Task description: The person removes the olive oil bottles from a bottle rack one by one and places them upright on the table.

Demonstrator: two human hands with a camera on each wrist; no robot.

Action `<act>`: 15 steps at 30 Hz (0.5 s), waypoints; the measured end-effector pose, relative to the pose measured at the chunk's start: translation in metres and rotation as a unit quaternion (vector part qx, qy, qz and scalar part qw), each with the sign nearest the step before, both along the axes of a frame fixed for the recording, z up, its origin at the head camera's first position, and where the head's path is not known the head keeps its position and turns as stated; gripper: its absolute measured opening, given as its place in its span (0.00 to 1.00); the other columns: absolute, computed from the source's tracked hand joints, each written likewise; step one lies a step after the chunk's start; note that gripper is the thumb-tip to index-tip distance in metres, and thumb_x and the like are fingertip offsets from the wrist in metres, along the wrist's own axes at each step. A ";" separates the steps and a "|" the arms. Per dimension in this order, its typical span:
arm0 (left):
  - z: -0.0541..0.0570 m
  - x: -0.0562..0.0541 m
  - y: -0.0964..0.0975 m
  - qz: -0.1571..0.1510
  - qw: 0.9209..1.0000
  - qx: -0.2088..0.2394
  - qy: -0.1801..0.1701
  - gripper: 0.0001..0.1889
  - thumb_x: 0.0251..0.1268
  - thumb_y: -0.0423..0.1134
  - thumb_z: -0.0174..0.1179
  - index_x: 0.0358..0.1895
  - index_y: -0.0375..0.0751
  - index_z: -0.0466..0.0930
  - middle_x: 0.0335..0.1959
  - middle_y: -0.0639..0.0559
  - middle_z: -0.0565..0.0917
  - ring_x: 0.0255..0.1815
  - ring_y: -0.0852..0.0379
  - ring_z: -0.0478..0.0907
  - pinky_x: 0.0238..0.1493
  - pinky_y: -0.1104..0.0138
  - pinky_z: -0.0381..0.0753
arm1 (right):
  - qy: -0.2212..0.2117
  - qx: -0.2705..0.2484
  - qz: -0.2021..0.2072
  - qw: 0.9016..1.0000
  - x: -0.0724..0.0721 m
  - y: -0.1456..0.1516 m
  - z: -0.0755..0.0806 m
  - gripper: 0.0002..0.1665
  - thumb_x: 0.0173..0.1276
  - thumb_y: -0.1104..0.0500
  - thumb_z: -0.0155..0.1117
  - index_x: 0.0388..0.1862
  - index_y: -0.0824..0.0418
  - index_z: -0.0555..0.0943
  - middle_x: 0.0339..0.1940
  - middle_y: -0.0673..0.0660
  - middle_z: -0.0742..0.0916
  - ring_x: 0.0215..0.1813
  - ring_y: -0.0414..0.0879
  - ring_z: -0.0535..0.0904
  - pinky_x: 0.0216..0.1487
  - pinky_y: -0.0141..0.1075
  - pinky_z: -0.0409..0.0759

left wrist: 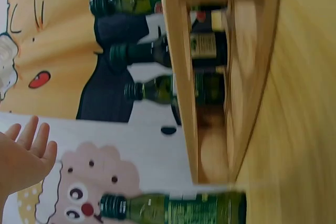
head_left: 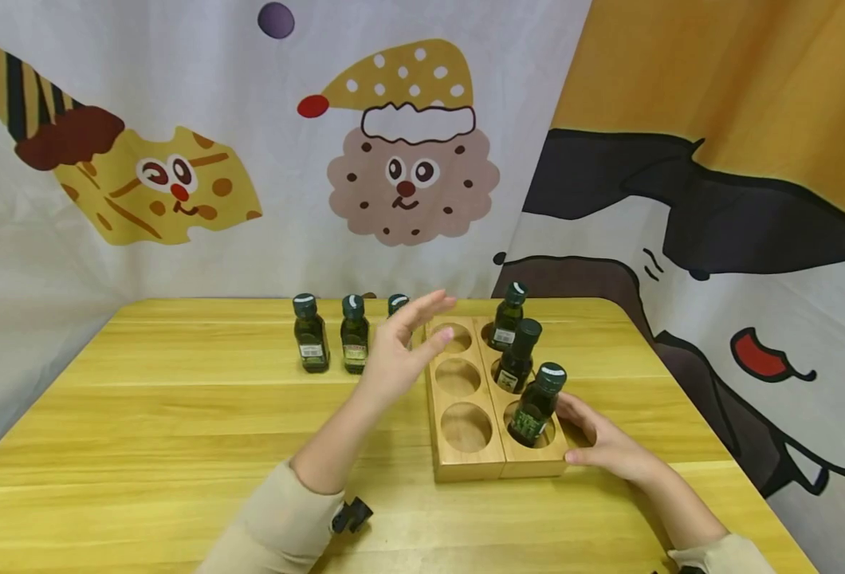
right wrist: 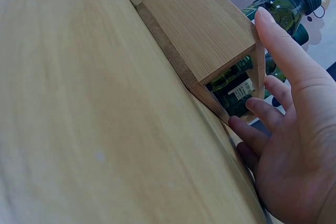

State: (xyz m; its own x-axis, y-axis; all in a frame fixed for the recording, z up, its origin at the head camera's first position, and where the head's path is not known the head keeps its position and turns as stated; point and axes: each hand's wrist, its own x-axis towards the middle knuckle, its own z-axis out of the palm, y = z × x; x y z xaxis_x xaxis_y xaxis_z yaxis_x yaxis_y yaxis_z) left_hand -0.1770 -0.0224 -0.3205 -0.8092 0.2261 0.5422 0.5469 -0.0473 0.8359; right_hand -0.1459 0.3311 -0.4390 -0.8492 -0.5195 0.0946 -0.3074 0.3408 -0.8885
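A wooden bottle rack (head_left: 468,458) with two rows of round holes stands on the table. Its right row holds three dark green bottles: a rear one (head_left: 506,323), a middle one (head_left: 514,363) and a front one (head_left: 533,410), leaning in their holes. Bare wood shows inside the left row's holes. My left hand (head_left: 394,355) is raised left of the rack, fingers extended, holding nothing; it partly hides a bottle (head_left: 398,304) behind it. My right hand (head_left: 609,446) rests against the rack's right side, thumb at the front corner, fingers loosely bent along the side (right wrist: 294,114).
Two more green bottles, one at left (head_left: 312,339) and one nearer the rack (head_left: 354,339), stand upright toward the back of the table (head_left: 178,430). A printed cloth (head_left: 250,80) hangs behind the table and along its right side.
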 end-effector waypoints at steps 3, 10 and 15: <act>0.000 0.004 0.014 -0.017 1.000 -0.001 -0.013 0.26 0.64 0.35 0.62 0.66 0.39 0.70 0.59 0.47 0.78 0.58 0.53 0.74 0.62 0.60 0.69 | -0.002 0.002 0.000 1.000 0.000 0.000 0.000 0.52 0.61 0.59 0.69 0.74 0.72 0.50 0.68 0.76 0.64 0.64 0.28 0.62 0.61 0.22 0.57; -0.004 0.014 0.046 -0.055 0.997 -0.013 -0.046 0.26 0.64 0.37 0.63 0.66 0.43 0.71 0.58 0.55 0.78 0.60 0.59 0.72 0.62 0.57 0.67 | -0.002 0.001 0.000 1.000 -0.001 0.000 0.000 0.51 0.61 0.59 0.69 0.74 0.70 0.51 0.68 0.75 0.65 0.65 0.30 0.63 0.62 0.22 0.57; -0.012 0.019 0.065 -0.068 0.995 -0.033 -0.065 0.26 0.65 0.40 0.63 0.66 0.44 0.71 0.58 0.58 0.78 0.60 0.60 0.71 0.62 0.54 0.67 | -0.003 -0.003 0.005 1.000 -0.001 -0.002 0.001 0.50 0.61 0.60 0.69 0.75 0.65 0.53 0.68 0.71 0.67 0.66 0.34 0.64 0.62 0.23 0.58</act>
